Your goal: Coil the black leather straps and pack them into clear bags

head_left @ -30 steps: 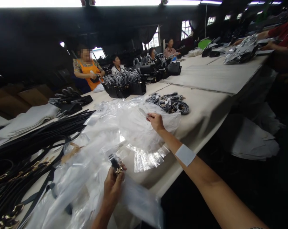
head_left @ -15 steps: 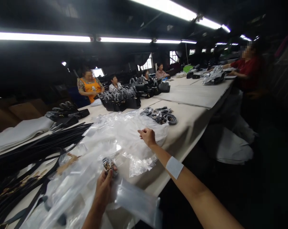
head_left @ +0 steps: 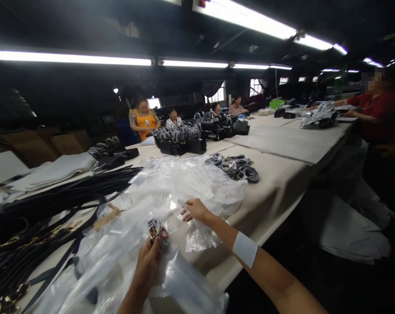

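Much crinkled, glossy plastic (head_left: 184, 174)
Left hand (head_left: 149, 254) pinches a coiled, metal-fitted strap (head_left: 153, 227); right hand (head_left: 198, 210) curled, grip I cannot tell.

Long beige-covered table (head_left: 274, 181), big heap of clear plastic (head_left: 171, 179) on it. Black straps (head_left: 76, 189) all over left of the heap, coiled straps (head_left: 250, 173) just beside its far right side, a bunch of black handbags (head_left: 178, 146) beyond it, pale sheet (head_left: 285, 141) past it to the right.

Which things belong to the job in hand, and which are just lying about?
Job, likely:
black bundle with gold metal fittings, in left hand
thin clear plastic bags, by right hand
coiled black straps

Lying about, seemingly:
brown cardboard boxes
stacked white sheets
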`<state>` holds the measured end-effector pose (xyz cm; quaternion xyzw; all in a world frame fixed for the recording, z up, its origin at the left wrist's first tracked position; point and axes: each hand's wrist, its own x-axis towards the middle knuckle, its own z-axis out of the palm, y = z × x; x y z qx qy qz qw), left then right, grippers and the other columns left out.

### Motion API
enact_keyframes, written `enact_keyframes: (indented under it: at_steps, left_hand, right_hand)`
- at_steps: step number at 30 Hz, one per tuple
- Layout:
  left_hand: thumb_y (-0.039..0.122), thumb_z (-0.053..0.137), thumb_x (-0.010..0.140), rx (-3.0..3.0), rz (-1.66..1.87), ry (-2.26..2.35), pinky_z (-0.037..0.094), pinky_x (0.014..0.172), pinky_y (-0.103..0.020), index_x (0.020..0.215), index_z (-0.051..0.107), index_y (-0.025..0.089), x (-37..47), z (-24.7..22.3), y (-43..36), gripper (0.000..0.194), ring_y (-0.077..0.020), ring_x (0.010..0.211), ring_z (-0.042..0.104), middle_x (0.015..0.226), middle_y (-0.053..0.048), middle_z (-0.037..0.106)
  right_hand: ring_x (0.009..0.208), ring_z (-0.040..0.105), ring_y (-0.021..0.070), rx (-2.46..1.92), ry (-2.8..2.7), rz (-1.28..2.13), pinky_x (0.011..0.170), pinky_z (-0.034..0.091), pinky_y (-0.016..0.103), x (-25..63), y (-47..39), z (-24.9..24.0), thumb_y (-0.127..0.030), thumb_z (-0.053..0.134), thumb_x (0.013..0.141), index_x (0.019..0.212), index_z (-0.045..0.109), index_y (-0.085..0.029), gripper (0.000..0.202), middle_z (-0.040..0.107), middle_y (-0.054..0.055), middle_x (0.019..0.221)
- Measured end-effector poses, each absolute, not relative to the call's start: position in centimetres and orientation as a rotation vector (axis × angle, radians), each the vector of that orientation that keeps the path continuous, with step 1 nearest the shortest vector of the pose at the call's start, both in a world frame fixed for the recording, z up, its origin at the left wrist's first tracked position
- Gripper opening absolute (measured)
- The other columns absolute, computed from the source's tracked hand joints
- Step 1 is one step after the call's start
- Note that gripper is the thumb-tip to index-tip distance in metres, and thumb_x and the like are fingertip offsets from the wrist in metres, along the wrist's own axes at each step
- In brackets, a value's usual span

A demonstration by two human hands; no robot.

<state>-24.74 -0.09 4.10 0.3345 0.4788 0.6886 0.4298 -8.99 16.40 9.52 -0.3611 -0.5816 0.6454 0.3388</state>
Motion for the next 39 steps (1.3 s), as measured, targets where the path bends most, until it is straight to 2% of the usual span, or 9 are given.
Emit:
enact_keyframes:
  at_steps: [5, 14, 19, 21, 25, 28, 32, 35, 39]
  left_hand:
    - [0.046, 0.072, 0.08, 0.835, 1.701, 1.228, 0.045, 0.094, -0.024, 0.092, 0.071, 0.016, -25.2, 3.7, -0.4, 0.032, -0.0183, 0.103, 0.057, 0.099, -0.006, 0.066]
    - [0.049, 0.072, 0.077, 0.848, 1.672, 1.336, 0.04, 0.105, -0.034, 0.093, 0.072, 0.017, -25.8, 3.0, -0.4, 0.036, -0.0263, 0.114, 0.055, 0.105, -0.009, 0.067]
    - [0.05, 0.071, 0.077, 0.851, 1.673, 1.381, 0.039, 0.107, -0.037, 0.093, 0.073, 0.017, -25.3, 3.6, -0.7, 0.037, -0.0286, 0.119, 0.053, 0.107, -0.01, 0.068]
    - [0.051, 0.072, 0.077, 0.862, 1.672, 1.393, 0.041, 0.105, -0.035, 0.092, 0.073, 0.017, -25.1, 3.8, -0.7, 0.037, -0.0279, 0.117, 0.055, 0.108, -0.01, 0.068]
    - [0.054, 0.074, 0.073, 0.875, 1.676, 1.418, 0.044, 0.1, -0.037, 0.091, 0.073, 0.016, -24.8, 4.1, -0.5, 0.042, -0.029, 0.11, 0.058, 0.102, -0.011, 0.069]
    - [0.055, 0.075, 0.071, 0.849, 1.692, 1.438, 0.044, 0.101, -0.039, 0.089, 0.073, 0.016, -24.6, 4.4, -0.4, 0.042, -0.0305, 0.113, 0.057, 0.102, -0.011, 0.069]
    - [0.056, 0.075, 0.07, 0.85, 1.697, 1.434, 0.042, 0.102, -0.036, 0.089, 0.073, 0.016, -24.0, 5.1, -0.5, 0.044, -0.0297, 0.115, 0.056, 0.099, -0.01, 0.07]
    - [0.054, 0.074, 0.072, 0.853, 1.712, 1.423, 0.04, 0.102, -0.033, 0.09, 0.072, 0.016, -23.5, 5.5, -0.5, 0.041, -0.0288, 0.117, 0.054, 0.104, -0.01, 0.069]
    - [0.056, 0.073, 0.071, 0.9, 1.7, 1.444, 0.042, 0.098, -0.033, 0.086, 0.071, 0.015, -23.3, 5.8, -0.6, 0.043, -0.0295, 0.113, 0.056, 0.103, -0.012, 0.068]
  right_hand:
    - [0.059, 0.062, 0.0094, -1.187, -1.359, 1.375, 0.057, 0.055, 0.024, -4.9, 25.7, 7.4, -0.029, 0.054, 0.099, 0.105, 0.06, -0.012, 0.02, 0.066, 0.001, 0.083]
    - [0.07, 0.068, 0.0169, -1.323, -1.655, 0.93, 0.069, 0.053, 0.028, -2.8, 27.6, 5.6, -0.019, 0.064, 0.088, 0.086, 0.069, -0.014, 0.007, 0.071, 0.003, 0.074]
    - [0.116, 0.057, 0.0258, -1.285, -1.85, 0.572, 0.097, 0.043, 0.035, -3.7, 25.2, 6.7, -0.012, 0.062, 0.086, 0.123, 0.064, -0.023, 0.038, 0.065, 0.012, 0.122]
    - [0.121, 0.052, 0.0254, -1.208, -1.966, 0.506, 0.102, 0.038, 0.035, -4.2, 24.1, 7.0, -0.019, 0.057, 0.092, 0.123, 0.065, -0.026, 0.033, 0.063, 0.011, 0.124]
    - [0.101, 0.062, 0.0249, -1.168, -2.143, 0.518, 0.089, 0.044, 0.033, -5.2, 22.9, 6.7, -0.034, 0.066, 0.088, 0.09, 0.076, -0.023, 0.015, 0.069, 0.01, 0.104]
    - [0.088, 0.066, 0.0244, -1.234, -2.147, 0.608, 0.08, 0.047, 0.032, -5.7, 23.0, 6.4, -0.025, 0.075, 0.077, 0.075, 0.075, -0.019, 0.006, 0.072, 0.009, 0.094]
    - [0.087, 0.068, 0.0234, -1.27, -1.988, 0.819, 0.079, 0.047, 0.03, -6.0, 23.1, 6.9, -0.012, 0.069, 0.076, 0.068, 0.075, -0.018, 0.012, 0.075, 0.008, 0.085]
    - [0.075, 0.068, 0.0205, -1.22, -1.81, 1.063, 0.07, 0.048, 0.027, -5.9, 22.4, 7.6, -0.022, 0.074, 0.073, 0.07, 0.076, -0.018, 0.006, 0.075, 0.005, 0.076]
    - [0.055, 0.056, 0.0133, -1.114, -1.568, 1.355, 0.054, 0.042, 0.024, -5.7, 20.5, 8.7, -0.036, 0.075, 0.069, 0.074, 0.075, -0.012, 0.024, 0.07, 0.004, 0.063]
